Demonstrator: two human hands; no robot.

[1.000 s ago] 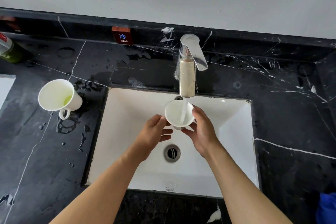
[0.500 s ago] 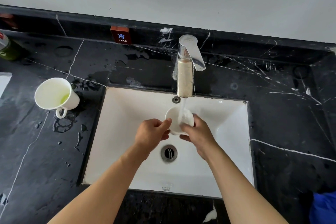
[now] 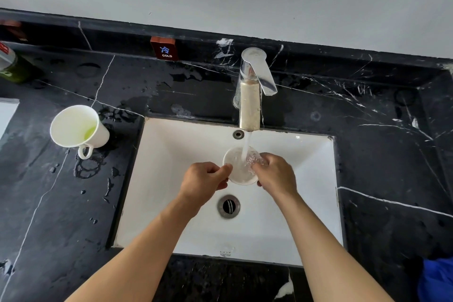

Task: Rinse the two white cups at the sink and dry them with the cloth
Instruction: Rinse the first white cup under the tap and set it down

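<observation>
Both hands hold one white cup point(image 3: 239, 167) mouth-up under the tap point(image 3: 250, 105) so the stream fills it; left hand point(image 3: 203, 182) fingers pinch its rim, right hand point(image 3: 275, 174) fingers curl round its side; the second cup point(image 3: 76, 127) waits on the wet surface point(image 3: 61, 203), left of the sink point(image 3: 306, 203).

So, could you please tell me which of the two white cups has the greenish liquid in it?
The cup on the counter, left of the sink; the other cup is under the running tap.
</observation>
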